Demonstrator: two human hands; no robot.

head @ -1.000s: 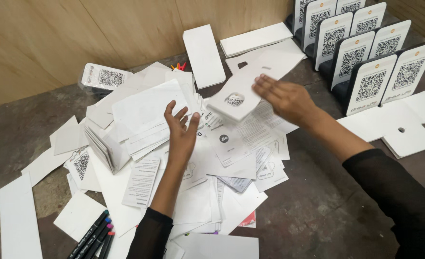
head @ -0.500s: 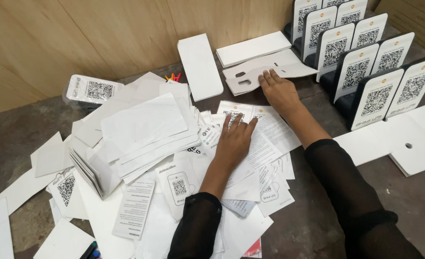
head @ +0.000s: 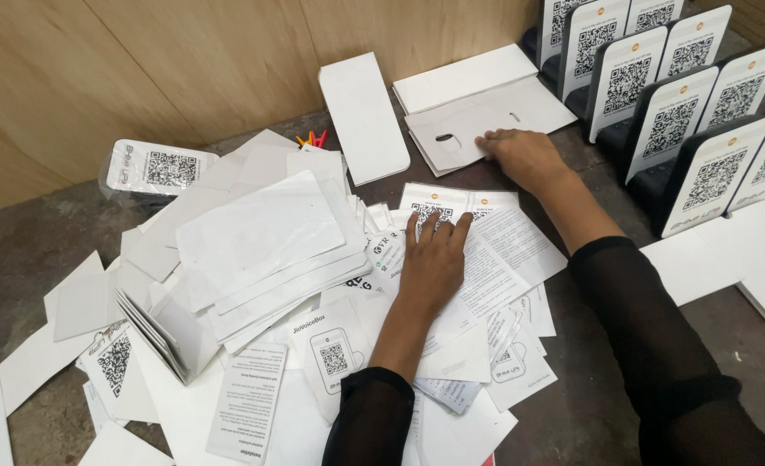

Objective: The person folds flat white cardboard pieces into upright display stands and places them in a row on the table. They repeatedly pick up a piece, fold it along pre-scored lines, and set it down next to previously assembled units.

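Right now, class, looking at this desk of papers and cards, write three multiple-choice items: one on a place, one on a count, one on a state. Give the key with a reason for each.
1. Where does the right hand rest?
A. On the white card with cut-out slots near the wooden wall
B. On the sleeved card at far left
C. On the bare table edge at the bottom

2. How many hands are in view?
A. One
B. Two
C. Four

3. How is the left hand?
A. Closed in a fist
B. Pinching a pen
C. Flat, fingers spread on the printed leaflets

Key: 1 A, the right hand lies on the slotted card by the wall. 2 B, only two hands show, both from black sleeves. 3 C, the palm faces down on the leaflets with fingers extended.
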